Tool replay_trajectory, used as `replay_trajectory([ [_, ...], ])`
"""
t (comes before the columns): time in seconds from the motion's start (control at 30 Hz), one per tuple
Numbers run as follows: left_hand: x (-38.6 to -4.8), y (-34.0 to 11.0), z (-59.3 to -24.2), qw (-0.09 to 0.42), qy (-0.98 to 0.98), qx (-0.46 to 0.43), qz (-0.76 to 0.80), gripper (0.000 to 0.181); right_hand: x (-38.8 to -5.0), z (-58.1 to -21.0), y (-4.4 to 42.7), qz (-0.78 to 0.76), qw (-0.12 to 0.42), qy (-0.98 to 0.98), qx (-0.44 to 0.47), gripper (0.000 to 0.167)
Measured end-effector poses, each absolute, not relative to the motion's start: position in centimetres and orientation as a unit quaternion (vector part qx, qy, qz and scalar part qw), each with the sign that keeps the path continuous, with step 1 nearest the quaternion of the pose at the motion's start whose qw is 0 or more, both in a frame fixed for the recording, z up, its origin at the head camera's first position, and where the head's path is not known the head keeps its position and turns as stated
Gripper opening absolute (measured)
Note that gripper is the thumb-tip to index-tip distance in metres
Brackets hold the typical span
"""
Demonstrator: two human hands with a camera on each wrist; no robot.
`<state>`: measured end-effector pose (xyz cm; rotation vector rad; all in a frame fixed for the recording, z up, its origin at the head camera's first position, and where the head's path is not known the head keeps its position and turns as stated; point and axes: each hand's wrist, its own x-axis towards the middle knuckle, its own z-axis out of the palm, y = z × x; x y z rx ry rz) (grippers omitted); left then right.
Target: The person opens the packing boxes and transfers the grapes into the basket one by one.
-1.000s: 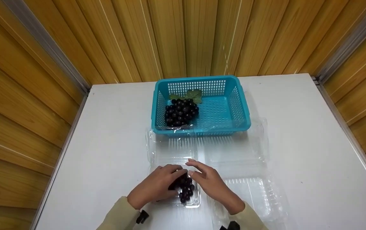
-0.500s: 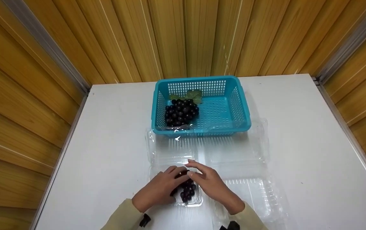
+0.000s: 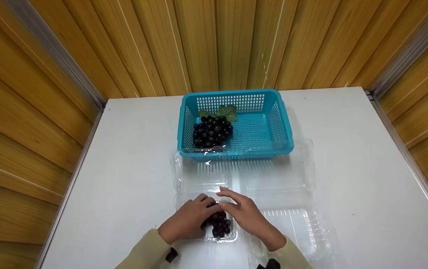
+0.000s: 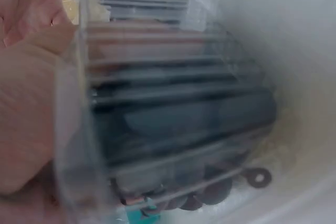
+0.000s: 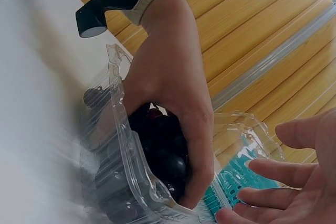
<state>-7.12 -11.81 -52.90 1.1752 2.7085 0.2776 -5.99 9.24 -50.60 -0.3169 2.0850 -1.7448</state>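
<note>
A bunch of dark grapes [image 3: 221, 226] sits in the near-left clear plastic clamshell box [image 3: 227, 239]. Over that bunch my left hand [image 3: 187, 220] reaches into the box. The right wrist view shows its fingers and thumb curled round the grapes [image 5: 165, 153], inside the ribbed wall. Just right of the box is my right hand [image 3: 249, 216], fingers extended and apart, holding nothing; whether it touches the rim cannot be told. The left wrist view is blurred, with dark grapes [image 4: 194, 108] behind the clear wall.
A blue-green basket [image 3: 289, 144] stands at the back with another dark grape bunch [image 3: 212, 132] and green leaves [image 3: 227, 111]. Raised clear lids [image 3: 273, 177] overlap its front edge. A second clear box [image 3: 292, 228] lies to the right. Wood-patterned walls [image 3: 232, 45] enclose the table.
My left hand has shifted slightly right, and the grapes under it have moved a little right with it. My right hand stays in place.
</note>
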Motion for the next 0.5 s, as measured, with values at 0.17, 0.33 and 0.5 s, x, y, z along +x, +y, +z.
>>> replay_trajectory([
  [0.17, -7.17, -11.8, -52.99, 0.086, 0.908, 0.394, 0.115, 0.084, -5.97, -50.74, 9.29, -0.625, 0.196, 0.747, -0.117, 0.041],
  [0.33, -7.22, -11.55, -52.94, 0.059, 0.91, 0.391, 0.123, 0.073, -5.93, -50.74, 9.36, -0.624, 0.19, 0.749, -0.12, 0.039],
  [0.5, -7.15, -11.45, -52.64, 0.041, 0.915, 0.383, 0.12, 0.066, -5.9, -50.59, 9.37, -0.623, 0.185, 0.751, -0.12, 0.036],
])
